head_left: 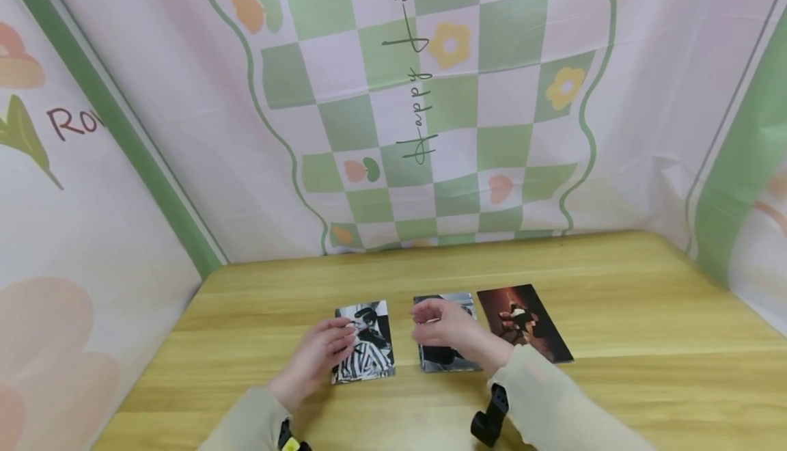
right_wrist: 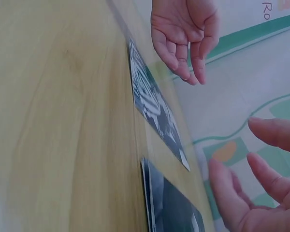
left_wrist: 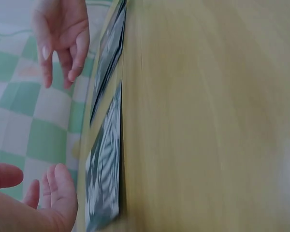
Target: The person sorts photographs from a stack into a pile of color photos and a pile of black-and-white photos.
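A black-and-white photo card (head_left: 371, 355) with a striped garment lies on the table at the left. My left hand (head_left: 322, 348) hovers by its left edge, fingers loosely bent and holding nothing. A small stack of dark photo cards (head_left: 443, 359) lies in the middle, partly hidden by my right hand (head_left: 451, 331) above it. The right hand's fingers are relaxed and apart, as the right wrist view shows, with nothing between the thumb and fingertips (right_wrist: 222, 179). In the left wrist view, the striped card (left_wrist: 105, 164) lies below the left hand.
A dark reddish photo card (head_left: 525, 321) lies at a slant right of the stack, near my right forearm. The wooden table (head_left: 258, 314) meets a checkered fabric backdrop (head_left: 393, 96) at the back. Fabric walls stand on both sides. Black straps circle both wrists.
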`<state>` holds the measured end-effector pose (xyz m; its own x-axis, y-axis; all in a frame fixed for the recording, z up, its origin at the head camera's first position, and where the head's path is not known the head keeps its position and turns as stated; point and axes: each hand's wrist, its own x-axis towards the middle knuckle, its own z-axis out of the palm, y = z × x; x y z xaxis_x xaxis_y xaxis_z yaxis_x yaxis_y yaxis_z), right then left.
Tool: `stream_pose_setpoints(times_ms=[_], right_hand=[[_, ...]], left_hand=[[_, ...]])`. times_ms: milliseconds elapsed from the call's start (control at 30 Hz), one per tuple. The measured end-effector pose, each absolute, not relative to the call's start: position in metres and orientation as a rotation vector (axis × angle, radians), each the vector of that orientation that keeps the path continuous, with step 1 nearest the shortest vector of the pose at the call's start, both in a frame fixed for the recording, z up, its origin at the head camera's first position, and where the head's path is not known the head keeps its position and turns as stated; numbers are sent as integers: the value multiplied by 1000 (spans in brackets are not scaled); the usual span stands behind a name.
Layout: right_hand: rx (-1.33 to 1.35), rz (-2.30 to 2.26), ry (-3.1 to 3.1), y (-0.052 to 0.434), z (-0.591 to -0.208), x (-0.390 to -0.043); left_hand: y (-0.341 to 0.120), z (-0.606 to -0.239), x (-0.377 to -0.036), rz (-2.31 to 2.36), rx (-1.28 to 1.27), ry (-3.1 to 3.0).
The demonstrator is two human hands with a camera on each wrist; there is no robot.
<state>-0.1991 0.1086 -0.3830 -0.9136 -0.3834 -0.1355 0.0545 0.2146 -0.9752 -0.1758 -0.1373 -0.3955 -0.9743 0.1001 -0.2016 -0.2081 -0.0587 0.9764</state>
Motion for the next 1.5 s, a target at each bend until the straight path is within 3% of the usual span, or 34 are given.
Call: stream_pose_setpoints(times_ms=[433,1500], right_hand=[[-181,-1701,2178,81,-388,-200],[-90,-1854,1969,60,-395,-207]], left_hand=[[-161,-396,-176,2037,-162,2159],[-164,-408,-180,1990,-251,2176]])
